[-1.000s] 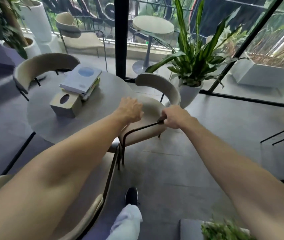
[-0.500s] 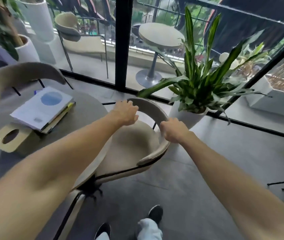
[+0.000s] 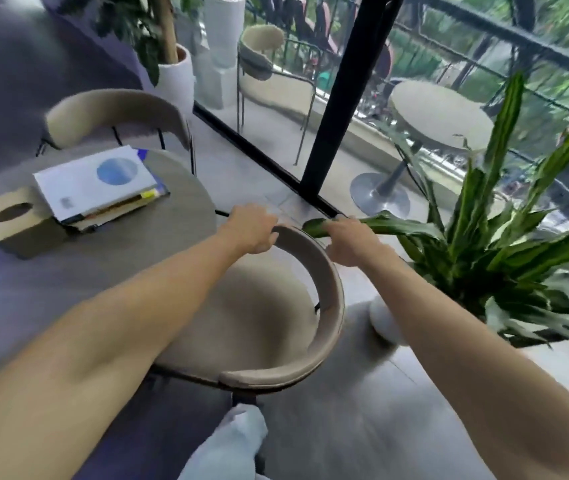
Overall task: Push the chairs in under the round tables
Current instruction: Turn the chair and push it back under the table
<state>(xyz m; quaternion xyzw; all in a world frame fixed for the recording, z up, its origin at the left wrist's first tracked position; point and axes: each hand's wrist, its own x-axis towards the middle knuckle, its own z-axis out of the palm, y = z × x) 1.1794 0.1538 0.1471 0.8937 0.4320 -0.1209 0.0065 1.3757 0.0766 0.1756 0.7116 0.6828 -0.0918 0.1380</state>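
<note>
A beige chair with a curved backrest and dark metal frame stands right below me, its seat partly beneath the grey round table. My left hand grips the far end of the backrest, close to the table edge. My right hand rests on the outer side of the same backrest, fingers curled over it. A second beige chair sits tucked in at the table's far side.
A tissue box and stacked books lie on the table. A large potted plant stands close on the right, a leaf touching my right hand. A black window post rises ahead; beyond the glass stand another table and chair.
I have stepped closer and now look down on the chair. The chair has turned and slid toward the table; both hands stayed on its backrest.
</note>
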